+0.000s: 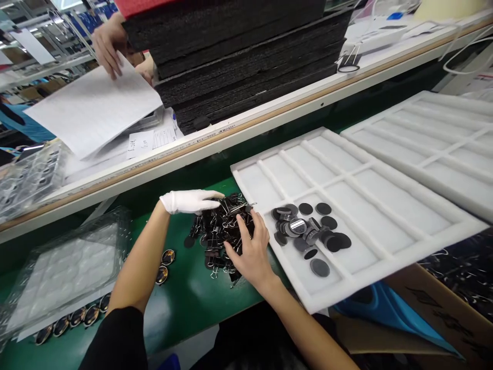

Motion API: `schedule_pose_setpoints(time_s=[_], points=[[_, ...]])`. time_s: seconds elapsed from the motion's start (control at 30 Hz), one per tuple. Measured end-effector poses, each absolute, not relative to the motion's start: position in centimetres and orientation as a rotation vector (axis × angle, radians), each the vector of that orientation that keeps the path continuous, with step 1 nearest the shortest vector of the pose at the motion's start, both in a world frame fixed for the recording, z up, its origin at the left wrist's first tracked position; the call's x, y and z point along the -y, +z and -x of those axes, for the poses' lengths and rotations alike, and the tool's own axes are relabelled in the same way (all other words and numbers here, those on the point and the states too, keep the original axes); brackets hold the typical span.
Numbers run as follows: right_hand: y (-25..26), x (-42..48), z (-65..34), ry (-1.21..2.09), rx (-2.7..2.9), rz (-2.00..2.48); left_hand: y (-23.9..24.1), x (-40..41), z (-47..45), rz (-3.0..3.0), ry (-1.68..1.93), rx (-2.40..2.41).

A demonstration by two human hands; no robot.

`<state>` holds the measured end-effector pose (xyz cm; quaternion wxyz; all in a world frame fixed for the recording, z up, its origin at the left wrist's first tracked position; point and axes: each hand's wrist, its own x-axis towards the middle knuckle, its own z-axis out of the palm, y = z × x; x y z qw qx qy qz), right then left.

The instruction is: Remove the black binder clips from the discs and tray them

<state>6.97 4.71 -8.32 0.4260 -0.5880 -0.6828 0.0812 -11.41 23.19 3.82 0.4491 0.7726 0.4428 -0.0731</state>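
A heap of black binder clips [215,231] with silver wire handles lies on the green tabletop [185,308]. My left hand [188,201], in a white glove, reaches over the far left side of the heap with its fingers stretched out. My bare right hand [252,252] rests against the heap's right side, fingers spread among the clips. Neither hand shows a clip gripped, though some fingertips are partly hidden. Beside the right hand is a white foam tray [370,177] with compartments; several dark round discs [319,267] lie in its near left part.
Small round patterned pieces [168,257] lie left of the heap, near a clear plastic tray [73,262]. A second foam tray [435,128] stands right. Black foam sheets [239,56] are stacked on the raised shelf. Another person's hand [110,43] holds white paper [96,105].
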Motion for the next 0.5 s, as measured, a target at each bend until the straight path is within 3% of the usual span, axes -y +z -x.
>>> schedule_pose_setpoints(time_s=[0.27,0.5], points=[[-8.4,-3.3,-7.6,0.312,1.632,1.460,3.4,-23.8,10.0,-1.745,-0.037,-1.256],[-8.4,1.8,-8.8,0.304,1.920,1.367,2.9,-22.4,10.3,-2.167,-0.106,-1.275]])
